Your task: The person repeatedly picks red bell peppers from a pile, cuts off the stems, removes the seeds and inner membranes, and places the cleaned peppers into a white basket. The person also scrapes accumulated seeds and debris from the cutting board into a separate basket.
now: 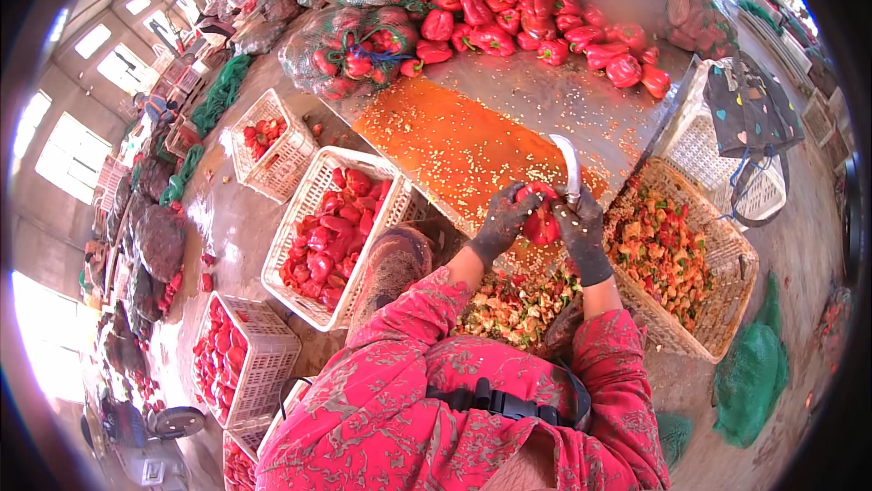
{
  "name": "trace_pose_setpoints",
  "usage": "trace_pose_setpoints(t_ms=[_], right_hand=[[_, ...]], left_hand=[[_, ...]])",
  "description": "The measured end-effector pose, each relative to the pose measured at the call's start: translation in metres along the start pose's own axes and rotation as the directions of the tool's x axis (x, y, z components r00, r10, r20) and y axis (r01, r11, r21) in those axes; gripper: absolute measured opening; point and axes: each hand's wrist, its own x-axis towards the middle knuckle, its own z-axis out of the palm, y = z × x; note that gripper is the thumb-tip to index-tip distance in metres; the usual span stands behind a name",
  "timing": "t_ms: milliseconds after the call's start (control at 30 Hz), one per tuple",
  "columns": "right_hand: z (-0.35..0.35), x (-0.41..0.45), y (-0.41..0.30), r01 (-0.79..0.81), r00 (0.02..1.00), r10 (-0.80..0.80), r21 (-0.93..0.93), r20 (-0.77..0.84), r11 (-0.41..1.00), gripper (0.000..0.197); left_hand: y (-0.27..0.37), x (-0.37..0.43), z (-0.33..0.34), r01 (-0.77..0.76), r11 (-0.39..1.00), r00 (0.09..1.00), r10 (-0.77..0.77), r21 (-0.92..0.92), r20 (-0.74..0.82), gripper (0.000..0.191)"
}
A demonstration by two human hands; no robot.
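Over the near edge of the metal table (470, 143), both my hands wear dark, seed-flecked gloves. My left hand (504, 222) grips a red bell pepper (543, 224) from its left side. On the pepper's right side is my right hand (582, 232), which also holds a curved pale metal tool (569, 157) pointing up and away; its exact kind cannot be told. Wet orange juice and pale seeds cover the near part of the table. Whole red peppers (490, 38) lie heaped at its far side. Below my hands, cores and seeds (518, 310) are piled between my legs.
A crate of red pepper pieces (327, 246) stands left of my legs, with more crates (248, 355) around it. At the right are a crate of cores (732, 273), a white crate with a dark bag (749, 109), and green netting (749, 375). Net sacks (354, 48) flank the pepper heap.
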Motion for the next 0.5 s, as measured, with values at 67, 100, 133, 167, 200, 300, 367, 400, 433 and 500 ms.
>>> trace_pose_setpoints(t_ms=[67,100,133,167,200,300,367,400,433,500], right_hand=[[0.000,0.004,0.013,-0.168,0.985,0.172,0.311,0.013,0.935,0.015],[0.001,0.006,0.013,-0.286,0.945,0.323,0.577,0.041,0.765,0.019],[-0.004,0.006,0.010,-0.339,0.922,0.379,0.649,0.084,0.681,0.019],[-0.010,0.007,0.006,-0.385,0.894,0.428,0.712,0.131,0.587,0.020],[-0.009,0.008,-0.002,-0.397,0.881,0.447,0.755,0.154,0.521,0.019],[0.003,0.006,0.015,-0.229,0.949,0.314,0.706,0.010,0.671,0.020],[0.009,0.008,0.013,-0.138,0.982,0.188,0.567,-0.032,0.812,0.019],[0.008,0.007,0.014,-0.035,0.998,0.048,0.321,-0.031,0.947,0.017],[0.009,0.010,0.011,0.104,0.994,-0.106,0.067,0.022,0.992,0.015],[0.016,-0.003,-0.002,0.265,0.964,-0.267,-0.177,0.010,0.948,0.013]], left_hand=[[0.007,0.000,-0.006,0.023,0.995,0.996,-0.015,-0.092,0.085,0.030],[0.014,-0.002,-0.006,0.015,0.984,0.993,0.006,-0.176,0.117,0.031],[0.022,-0.005,-0.006,0.009,0.966,0.988,0.031,-0.259,0.150,0.032],[0.028,-0.005,-0.008,0.007,0.941,0.981,0.059,-0.339,0.183,0.033],[0.030,-0.005,-0.018,-0.013,0.983,0.978,0.051,-0.186,0.202,0.036],[0.020,-0.009,-0.018,-0.069,0.920,0.992,0.104,-0.386,0.071,0.030],[0.023,-0.015,-0.015,0.042,0.984,0.998,-0.050,-0.175,-0.041,0.024],[0.019,-0.014,-0.016,0.050,0.999,0.998,-0.050,-0.005,-0.023,0.021],[0.019,-0.007,-0.019,0.032,0.984,0.999,-0.031,0.175,-0.010,0.019],[0.012,-0.003,-0.019,0.114,0.970,0.993,-0.117,0.216,-0.002,0.016]])
